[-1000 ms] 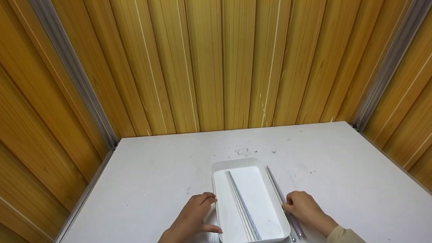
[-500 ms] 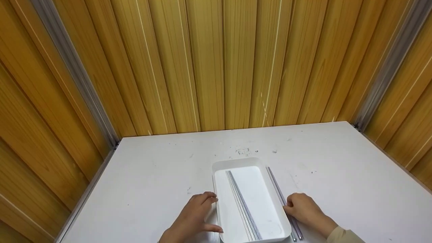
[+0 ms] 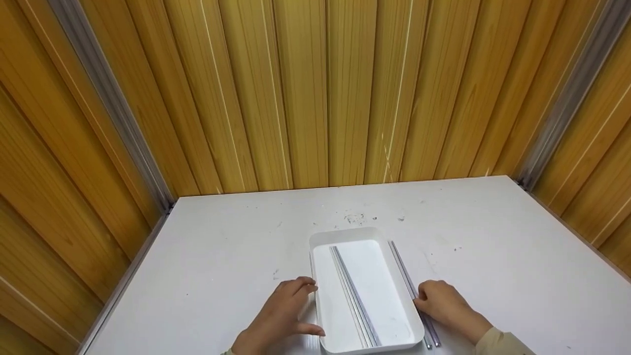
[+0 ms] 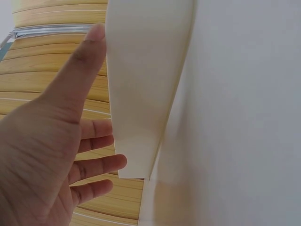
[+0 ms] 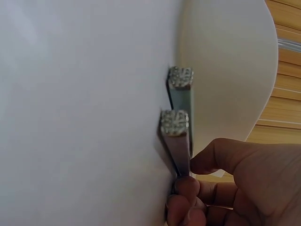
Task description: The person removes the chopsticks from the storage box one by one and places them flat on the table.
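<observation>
Almost nothing shifts over the last second; sticks beside the tray (image 3: 382,296) remain on the surface (image 3: 222,276), so work reads as paused. Left hand (image 3: 281,310) spread loosely, thumb and fingertips against tray's side; right hand (image 3: 446,303) curled, pinching at the metal sticks (image 5: 178,143), while a slimmer bundle (image 3: 353,296) lies slantwise inside the tray.
</observation>
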### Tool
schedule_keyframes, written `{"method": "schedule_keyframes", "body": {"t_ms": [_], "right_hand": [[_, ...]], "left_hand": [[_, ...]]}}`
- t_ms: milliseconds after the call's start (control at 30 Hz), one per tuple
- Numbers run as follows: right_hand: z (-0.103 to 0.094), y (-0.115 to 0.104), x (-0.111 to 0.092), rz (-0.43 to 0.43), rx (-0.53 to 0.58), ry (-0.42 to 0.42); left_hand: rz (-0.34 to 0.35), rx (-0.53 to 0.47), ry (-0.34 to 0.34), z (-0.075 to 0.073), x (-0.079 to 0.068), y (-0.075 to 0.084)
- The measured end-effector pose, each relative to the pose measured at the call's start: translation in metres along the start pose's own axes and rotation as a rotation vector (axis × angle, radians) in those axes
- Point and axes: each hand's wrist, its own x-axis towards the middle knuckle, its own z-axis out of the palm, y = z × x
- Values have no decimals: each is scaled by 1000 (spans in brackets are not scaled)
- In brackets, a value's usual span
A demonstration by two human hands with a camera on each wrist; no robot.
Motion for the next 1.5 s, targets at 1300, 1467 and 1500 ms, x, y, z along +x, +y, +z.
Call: {"method": "schedule_keyframes", "body": {"t_ms": [1300, 1467, 1500], "right_hand": [[-11, 1, -2, -15, -15, -14], [-10, 2, 0, -9, -9, 0], [-9, 2, 0, -14, -11, 4]], "left_hand": [[-37, -15, -45, 0, 0, 0], [-41, -16, -50, -2, -1, 1], [-40, -16, -50, -2, -1, 1]]}}
